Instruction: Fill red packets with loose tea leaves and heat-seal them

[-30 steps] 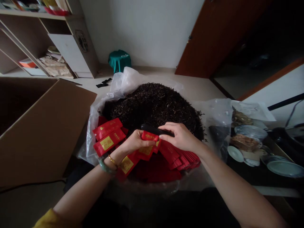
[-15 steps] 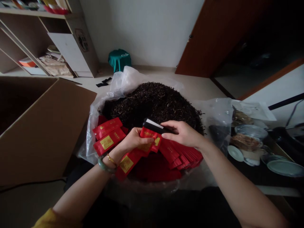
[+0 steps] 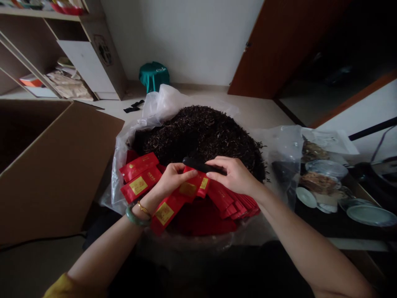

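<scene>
My left hand (image 3: 175, 179) pinches the upper part of a small red packet (image 3: 198, 178) with gold print. My right hand (image 3: 234, 176) is closed around a black handheld bag sealer (image 3: 201, 166), which lies across the packet's top edge. Below my hands, more red packets (image 3: 139, 185) rest at the left, and a fanned stack of red packets (image 3: 228, 203) lies at the right. Behind them rises a heap of dark dried tea leaves (image 3: 211, 128) in a large clear plastic bag (image 3: 164, 101). The packet's lower part is partly covered by my left hand.
A big open cardboard box (image 3: 62, 174) stands at the left. To the right, a dark tray-like surface holds a glass bowl (image 3: 325, 169), a white lid (image 3: 306, 197) and dishes. A green-covered bin (image 3: 154, 75) is by the wall, and a shelf unit (image 3: 105, 54) stands far left.
The sealer has rolled over the packet's top edge, so its white strip no longer shows. Both hands stay close together in nearly the same place. The view has shifted slightly.
</scene>
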`<state>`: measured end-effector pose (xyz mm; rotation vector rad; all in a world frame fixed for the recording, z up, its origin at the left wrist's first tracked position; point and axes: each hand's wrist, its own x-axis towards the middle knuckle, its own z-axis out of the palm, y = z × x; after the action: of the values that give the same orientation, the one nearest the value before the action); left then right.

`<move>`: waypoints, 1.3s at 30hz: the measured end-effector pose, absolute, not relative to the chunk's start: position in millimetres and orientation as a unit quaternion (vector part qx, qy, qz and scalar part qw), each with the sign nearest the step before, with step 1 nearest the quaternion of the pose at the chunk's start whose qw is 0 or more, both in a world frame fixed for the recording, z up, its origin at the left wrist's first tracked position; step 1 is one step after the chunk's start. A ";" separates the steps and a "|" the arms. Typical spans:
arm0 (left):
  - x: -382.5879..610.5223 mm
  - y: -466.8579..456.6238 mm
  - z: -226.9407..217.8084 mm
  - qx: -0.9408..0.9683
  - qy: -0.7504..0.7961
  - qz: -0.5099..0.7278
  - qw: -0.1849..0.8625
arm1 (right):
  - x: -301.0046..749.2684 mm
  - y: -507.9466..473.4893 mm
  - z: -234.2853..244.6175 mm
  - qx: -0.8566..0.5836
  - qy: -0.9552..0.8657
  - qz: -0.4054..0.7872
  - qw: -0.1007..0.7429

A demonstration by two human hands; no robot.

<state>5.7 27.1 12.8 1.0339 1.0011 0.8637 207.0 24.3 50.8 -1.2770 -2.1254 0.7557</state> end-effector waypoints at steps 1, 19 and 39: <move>5.8 28.0 11.3 0.463 0.446 0.387 0.661 | 206.6 24.4 50.1 -0.474 -0.790 0.279 0.271; 5.3 26.3 12.7 0.416 0.466 0.490 0.608 | 245.2 51.1 37.9 -0.546 -0.668 0.401 0.307; -9.1 35.3 24.9 0.495 0.538 0.335 0.594 | 212.2 38.2 37.4 -0.585 -0.642 0.398 0.295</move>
<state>-9.1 35.3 24.9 1.1501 1.2503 0.7781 212.2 38.2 37.4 -1.5574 -1.7086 1.0593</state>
